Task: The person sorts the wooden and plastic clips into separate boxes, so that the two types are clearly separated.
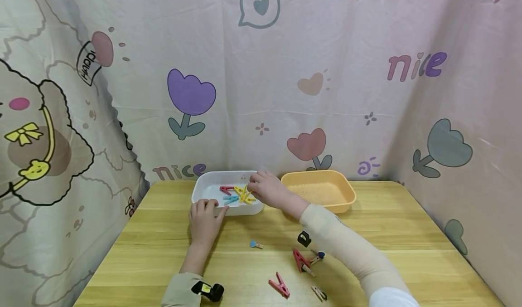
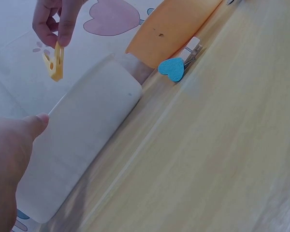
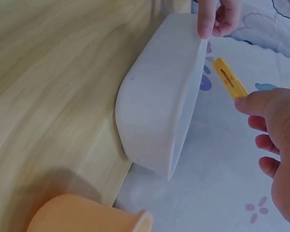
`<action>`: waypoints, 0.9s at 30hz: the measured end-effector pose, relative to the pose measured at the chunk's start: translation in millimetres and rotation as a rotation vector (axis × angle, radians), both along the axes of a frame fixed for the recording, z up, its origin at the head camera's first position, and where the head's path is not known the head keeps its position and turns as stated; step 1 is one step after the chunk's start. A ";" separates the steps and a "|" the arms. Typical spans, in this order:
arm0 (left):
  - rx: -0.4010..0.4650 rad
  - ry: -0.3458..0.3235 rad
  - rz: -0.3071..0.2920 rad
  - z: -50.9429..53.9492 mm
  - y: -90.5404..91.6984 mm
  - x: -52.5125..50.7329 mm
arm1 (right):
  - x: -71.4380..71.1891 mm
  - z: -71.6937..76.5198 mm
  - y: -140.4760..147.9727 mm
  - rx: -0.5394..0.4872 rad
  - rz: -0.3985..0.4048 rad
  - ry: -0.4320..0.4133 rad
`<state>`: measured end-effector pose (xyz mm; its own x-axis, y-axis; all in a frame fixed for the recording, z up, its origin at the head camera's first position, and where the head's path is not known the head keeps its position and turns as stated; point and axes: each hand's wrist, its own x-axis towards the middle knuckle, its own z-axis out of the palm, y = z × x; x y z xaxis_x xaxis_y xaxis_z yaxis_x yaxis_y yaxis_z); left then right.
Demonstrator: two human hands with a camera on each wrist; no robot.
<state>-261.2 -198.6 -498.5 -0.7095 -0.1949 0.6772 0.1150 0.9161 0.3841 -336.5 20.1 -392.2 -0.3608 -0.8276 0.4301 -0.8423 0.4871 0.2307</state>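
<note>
My right hand (image 1: 269, 190) pinches a yellow clothespin (image 2: 57, 75) between thumb and fingers, above the white plastic basin (image 1: 228, 211). My left hand (image 1: 204, 225) grips the basin's near left rim, thumb against the outer wall and fingers over the edge. Inside the basin lie a red clothespin (image 1: 226, 189), a light blue clothespin (image 1: 231, 199) and several yellow clothespins (image 1: 243, 195). In the head view the right hand hides the held clothespin; both wrist views show it clear of the basin.
To the right of the basin stands an orange-yellow basin (image 1: 346, 203). On the wooden table lie a blue heart clip (image 1: 254, 244), a pink-red clothespin (image 1: 279, 285), a red clothespin (image 1: 299, 258), a dark blue-topped clip (image 1: 320, 255) and a small clip (image 1: 319, 293). A printed curtain hangs behind.
</note>
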 end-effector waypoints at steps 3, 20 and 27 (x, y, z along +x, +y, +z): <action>0.002 0.000 -0.001 0.5 0.3 0.6 | -1.9 -0.1 -2.4 -0.003 -0.010 -0.017; -0.006 0.028 -0.004 1.4 -0.5 1.6 | -17.5 0.9 -35.7 0.038 -0.100 -0.051; -0.012 0.039 -0.010 0.9 -0.7 1.4 | -25.8 2.3 -47.1 0.025 -0.130 -0.094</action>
